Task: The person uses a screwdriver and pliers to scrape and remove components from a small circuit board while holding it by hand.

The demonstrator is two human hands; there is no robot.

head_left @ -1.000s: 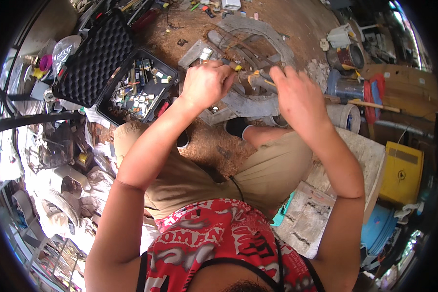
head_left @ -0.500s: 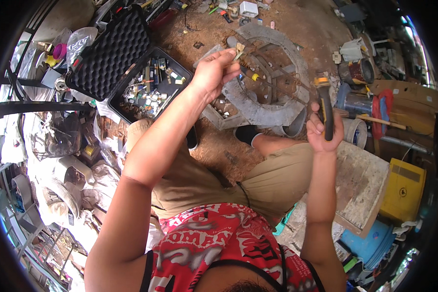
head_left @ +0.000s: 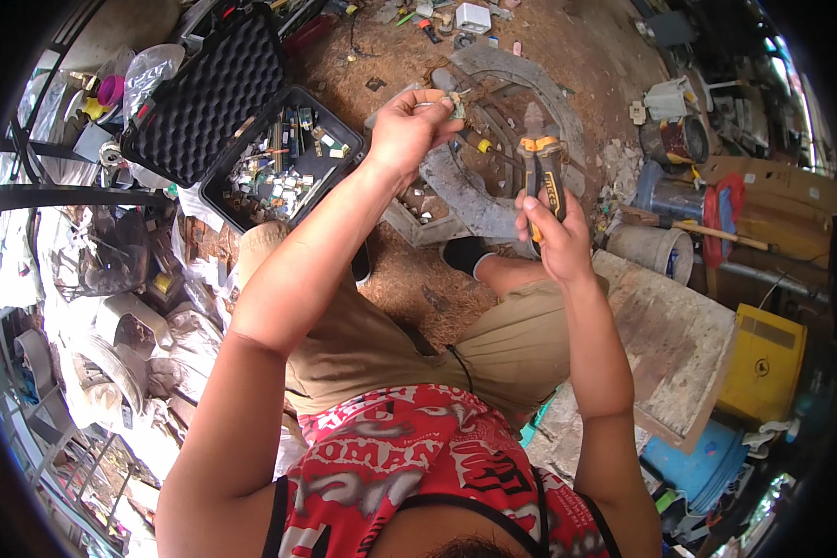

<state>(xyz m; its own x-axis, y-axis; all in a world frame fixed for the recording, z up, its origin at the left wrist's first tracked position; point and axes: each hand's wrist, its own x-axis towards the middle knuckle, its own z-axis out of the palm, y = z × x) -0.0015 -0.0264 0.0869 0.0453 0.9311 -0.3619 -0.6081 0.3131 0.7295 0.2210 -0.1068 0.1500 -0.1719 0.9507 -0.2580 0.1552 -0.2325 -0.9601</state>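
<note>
My left hand [head_left: 407,135] is raised ahead of me, pinching a small greenish-tan piece [head_left: 457,105] between thumb and fingers. The exact kind of that piece is too small to make out. In my right hand [head_left: 558,237] is a pair of combination pliers [head_left: 541,172] with black and yellow handles, its jaws pointing away from me. The jaws look closed and stand apart from the small piece. To the left of my left hand lies an open black case [head_left: 216,203] holding many small circuit boards and metal parts [head_left: 288,172].
A grey metal ring frame [head_left: 460,200] rests on the dirt floor beyond my feet. The case's foam-lined lid [head_left: 205,102] leans back at left. To my right are a worn board [head_left: 670,339], a yellow box [head_left: 763,363], a bucket [head_left: 656,249] and a blue container [head_left: 697,465].
My right hand has swung left with the pliers, which have turned so both handles show. The left hand stays nearly in place, the small piece turned slightly in its fingers.
</note>
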